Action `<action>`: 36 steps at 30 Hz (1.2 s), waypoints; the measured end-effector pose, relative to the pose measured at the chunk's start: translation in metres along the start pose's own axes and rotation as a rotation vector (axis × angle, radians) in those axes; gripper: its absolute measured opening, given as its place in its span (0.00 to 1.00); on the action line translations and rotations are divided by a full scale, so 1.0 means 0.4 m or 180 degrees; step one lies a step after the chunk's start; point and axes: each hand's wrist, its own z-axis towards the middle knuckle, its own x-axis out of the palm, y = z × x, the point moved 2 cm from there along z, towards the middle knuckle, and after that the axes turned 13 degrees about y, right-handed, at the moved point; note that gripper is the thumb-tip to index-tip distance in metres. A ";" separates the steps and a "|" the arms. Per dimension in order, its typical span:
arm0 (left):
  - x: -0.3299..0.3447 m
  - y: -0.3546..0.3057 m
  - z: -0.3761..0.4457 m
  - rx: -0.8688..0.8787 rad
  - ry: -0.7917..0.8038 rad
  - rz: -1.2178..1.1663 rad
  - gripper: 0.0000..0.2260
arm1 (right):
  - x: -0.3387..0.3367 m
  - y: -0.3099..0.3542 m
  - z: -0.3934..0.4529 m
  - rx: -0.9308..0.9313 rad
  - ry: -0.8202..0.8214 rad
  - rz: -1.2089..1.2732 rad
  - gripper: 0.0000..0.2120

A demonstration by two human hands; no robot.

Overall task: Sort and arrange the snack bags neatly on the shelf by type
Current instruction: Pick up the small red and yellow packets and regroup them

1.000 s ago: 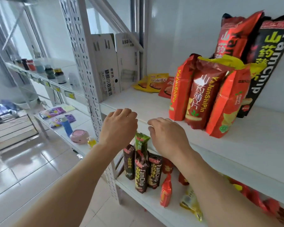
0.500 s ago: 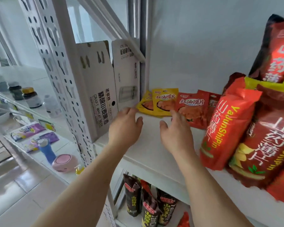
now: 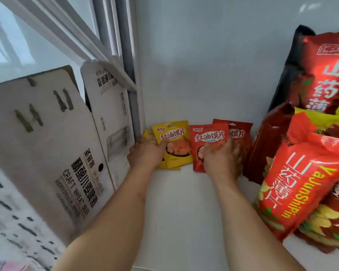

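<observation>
Back corner of the shelf, small pouches: two yellow pouches, one over the other, and beside them a front red pouch with a second red pouch leaning behind it against the wall. Left hand: clamped on the yellow pair, thumb across the front face, fingers hidden behind. Right hand: laid over the lower front of the red pair, fingers curled on it; whether it pinches or only presses cannot be told. Hands apart, one per colour. Risks, judged: the yellow pair sits just beside the white carton and the upright post, so a pull outward may snag a corner or drop the rear pouch. The large red yam-chip bags lean close on the right; a nudge from the right forearm could topple them across the cleared space. Slick film may let the rear pouches slide free.
</observation>
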 end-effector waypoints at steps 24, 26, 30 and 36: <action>-0.042 0.035 0.031 0.0233 0.0795 -0.1599 0.06 | 0.022 0.002 0.031 0.0344 0.0682 -0.0854 0.44; -0.039 0.037 0.037 0.0273 0.0735 -0.1658 0.03 | 0.013 0.005 0.023 0.0348 0.0647 -0.0844 0.44; -0.038 0.042 0.040 0.0281 0.0712 -0.1955 0.04 | 0.017 0.002 0.012 0.0372 0.0685 -0.0811 0.44; -0.032 0.048 0.033 0.0187 0.0808 -0.2287 0.06 | 0.022 0.009 0.009 0.0276 0.0777 -0.0665 0.43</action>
